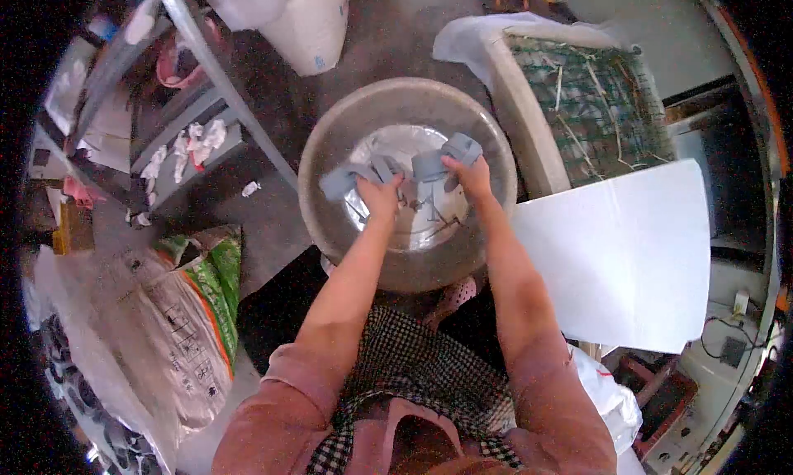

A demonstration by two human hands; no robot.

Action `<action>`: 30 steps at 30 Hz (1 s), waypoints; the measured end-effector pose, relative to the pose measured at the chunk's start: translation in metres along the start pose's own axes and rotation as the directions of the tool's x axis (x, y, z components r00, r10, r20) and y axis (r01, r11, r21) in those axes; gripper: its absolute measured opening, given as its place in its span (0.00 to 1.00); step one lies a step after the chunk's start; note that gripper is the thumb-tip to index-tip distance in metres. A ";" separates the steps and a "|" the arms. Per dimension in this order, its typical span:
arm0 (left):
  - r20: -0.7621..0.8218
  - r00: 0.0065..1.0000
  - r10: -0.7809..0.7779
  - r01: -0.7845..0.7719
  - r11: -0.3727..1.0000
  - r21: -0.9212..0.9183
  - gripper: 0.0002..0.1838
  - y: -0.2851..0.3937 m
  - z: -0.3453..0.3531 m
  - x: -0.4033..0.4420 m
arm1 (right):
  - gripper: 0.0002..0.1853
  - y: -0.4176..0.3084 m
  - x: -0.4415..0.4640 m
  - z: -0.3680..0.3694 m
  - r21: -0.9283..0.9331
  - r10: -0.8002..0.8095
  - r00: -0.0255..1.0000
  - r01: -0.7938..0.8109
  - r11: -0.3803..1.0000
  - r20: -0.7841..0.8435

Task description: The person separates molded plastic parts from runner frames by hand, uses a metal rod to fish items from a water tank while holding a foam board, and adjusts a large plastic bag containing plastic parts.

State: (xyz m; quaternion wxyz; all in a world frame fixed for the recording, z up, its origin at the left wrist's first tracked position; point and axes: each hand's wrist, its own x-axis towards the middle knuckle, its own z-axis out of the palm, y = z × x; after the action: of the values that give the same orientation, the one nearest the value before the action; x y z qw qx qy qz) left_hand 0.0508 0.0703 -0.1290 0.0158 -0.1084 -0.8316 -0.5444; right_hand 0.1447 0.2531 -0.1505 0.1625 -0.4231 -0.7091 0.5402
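A large round grey-brown basin stands in front of me, and both my hands are over it. My left hand is closed around grey plastic-looking pieces, blurred, their exact kind unclear. In my right hand are grey, rounded pieces that resemble short pipe fittings. The two hands are apart, with a narrow gap between what they hold. Thin dark bits lie on the basin's shiny bottom. My fingertips are partly hidden behind the grey pieces.
A white board lies at the right, near a pale-rimmed tub covered with green netting. Printed sacks are at the left. A metal ladder-like frame stands beyond them, and a white sack is behind the basin.
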 end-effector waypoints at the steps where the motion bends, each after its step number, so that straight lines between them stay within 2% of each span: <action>1: 0.046 0.901 -0.431 0.426 0.862 -0.276 0.38 0.022 -0.010 0.015 | 0.33 -0.017 -0.006 -0.001 0.081 -0.011 0.996 0.018 0.997 -0.086; 2: 0.217 0.634 -0.742 0.733 0.486 -0.477 0.35 0.045 -0.024 0.025 | 0.34 -0.034 -0.013 -0.005 0.163 -0.014 0.985 0.043 0.986 -0.172; 3: 0.509 0.577 -0.639 0.775 0.231 -0.589 0.25 0.049 -0.041 0.033 | 0.34 -0.049 -0.017 -0.009 0.174 -0.037 0.982 0.069 0.982 -0.186; 4: 0.512 0.598 -0.617 0.763 0.244 -0.598 0.25 0.050 -0.050 0.039 | 0.35 -0.065 -0.021 -0.014 0.180 -0.061 0.991 0.081 0.980 -0.117; 6: 0.730 0.550 -0.407 0.835 0.229 -0.501 0.16 0.055 -0.065 0.046 | 0.37 -0.092 -0.032 -0.021 0.186 -0.105 0.994 0.098 0.978 0.026; 7: 0.754 0.523 -0.396 0.851 0.289 -0.438 0.12 0.096 -0.088 0.037 | 0.37 -0.109 -0.044 -0.023 0.193 -0.127 0.992 0.122 0.974 0.015; 8: 0.754 0.537 -0.379 0.842 0.300 -0.449 0.12 0.112 -0.094 0.031 | 0.36 -0.124 -0.057 -0.022 0.115 -0.227 0.973 0.222 0.968 0.038; 9: 0.798 0.530 -0.287 0.834 0.347 -0.429 0.13 0.123 -0.098 0.025 | 0.34 -0.140 -0.073 -0.019 0.037 -0.318 0.946 0.316 0.948 0.069; 10: 0.836 0.512 -0.196 0.822 0.395 -0.411 0.13 0.134 -0.101 0.019 | 0.34 -0.155 -0.093 -0.016 0.039 -0.332 0.941 0.330 0.943 0.062; 12: 0.844 0.507 -0.172 0.827 0.374 -0.420 0.15 0.159 -0.107 0.007 | 0.32 -0.180 -0.140 -0.008 0.082 -0.346 0.937 0.342 0.936 0.040; 14: 0.883 0.451 -0.132 0.867 0.298 -0.399 0.16 0.171 -0.107 -0.005 | 0.30 -0.190 -0.174 -0.003 0.125 -0.361 0.933 0.359 0.925 -0.009; 16: 0.876 0.476 -0.079 0.839 0.341 -0.425 0.17 0.172 -0.105 -0.020 | 0.28 -0.191 -0.193 -0.005 0.150 -0.313 0.949 0.313 0.938 -0.026; 17: 0.857 0.505 -0.099 0.829 0.333 -0.450 0.18 0.168 -0.101 -0.023 | 0.25 -0.181 -0.189 -0.004 0.059 -0.277 0.960 0.274 0.960 0.043; 18: 0.838 0.531 -0.124 0.820 0.325 -0.471 0.19 0.170 -0.104 -0.028 | 0.25 -0.182 -0.189 -0.006 0.060 -0.281 0.959 0.279 0.958 0.038; 19: 0.810 0.587 -0.006 0.766 0.329 -0.553 0.23 0.170 -0.110 -0.031 | 0.25 -0.183 -0.189 -0.007 -0.092 -0.520 0.852 0.523 0.847 0.052; 20: 0.811 0.584 -0.003 0.766 0.332 -0.550 0.23 0.172 -0.110 -0.030 | 0.25 -0.183 -0.188 -0.007 -0.234 -0.716 0.690 0.717 0.657 0.104; 21: 0.791 0.611 0.033 0.721 0.388 -0.573 0.26 0.174 -0.111 -0.029 | 0.25 -0.183 -0.188 -0.006 -0.237 -0.714 0.693 0.713 0.659 0.099; 22: 0.770 0.635 0.069 0.673 0.439 -0.595 0.29 0.176 -0.112 -0.029 | 0.25 -0.182 -0.189 -0.006 -0.347 -0.737 0.670 0.714 0.608 0.089; 23: 0.771 0.633 0.068 0.677 0.435 -0.594 0.29 0.177 -0.113 -0.027 | 0.25 -0.181 -0.188 -0.005 -0.453 -0.759 0.645 0.704 0.546 0.087; 25: 0.821 0.568 -0.057 0.719 0.519 -0.462 0.35 0.189 -0.126 -0.022 | 0.26 -0.209 -0.205 -0.013 -0.522 -0.758 0.649 0.670 0.528 0.066; 26: 0.822 0.566 -0.063 0.722 0.518 -0.458 0.35 0.184 -0.120 -0.019 | 0.27 -0.219 -0.210 -0.015 -0.583 -0.762 0.647 0.634 0.508 0.039; 28: 0.844 0.537 -0.012 0.727 0.514 -0.455 0.26 0.172 -0.106 -0.015 | 0.28 -0.206 -0.198 -0.009 -0.530 -0.761 0.648 0.656 0.537 0.030; 29: 0.845 0.534 -0.020 0.733 0.510 -0.451 0.26 0.163 -0.101 -0.013 | 0.29 -0.199 -0.193 -0.007 -0.477 -0.763 0.646 0.677 0.560 0.022; 30: 0.824 0.561 -0.083 0.730 0.518 -0.445 0.31 0.163 -0.102 -0.011 | 0.29 -0.197 -0.189 -0.008 -0.477 -0.758 0.652 0.675 0.563 0.026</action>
State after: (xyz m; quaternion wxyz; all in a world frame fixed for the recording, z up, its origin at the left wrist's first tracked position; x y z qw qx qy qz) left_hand 0.0848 0.0385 0.0574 -0.4985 -0.0861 -0.4561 -0.7321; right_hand 0.1782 0.1000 0.0732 0.3308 -0.1698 -0.9047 0.2079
